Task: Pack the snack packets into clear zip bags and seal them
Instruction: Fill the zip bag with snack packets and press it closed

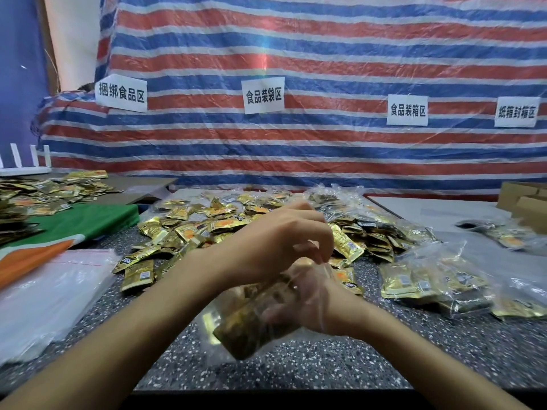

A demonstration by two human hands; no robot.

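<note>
We note L hand (281, 232) pinching top edge of clear zip bag (208, 344), held over surface (325, 368), gold snack packets (254, 327) inside. R hand (299, 297) behind bag; fingers blurred thru plastic, grip can't be told

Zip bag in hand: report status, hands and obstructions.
Left hand pinches the zip bag at its top. Right hand grips it, seen through plastic. Gold packets inside, seal unclear. Loose packets piled beyond.

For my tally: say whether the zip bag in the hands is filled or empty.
Filled: gold packets show through the clear zip bag, which the right hand holds and the left hand pinches at its top.
</note>
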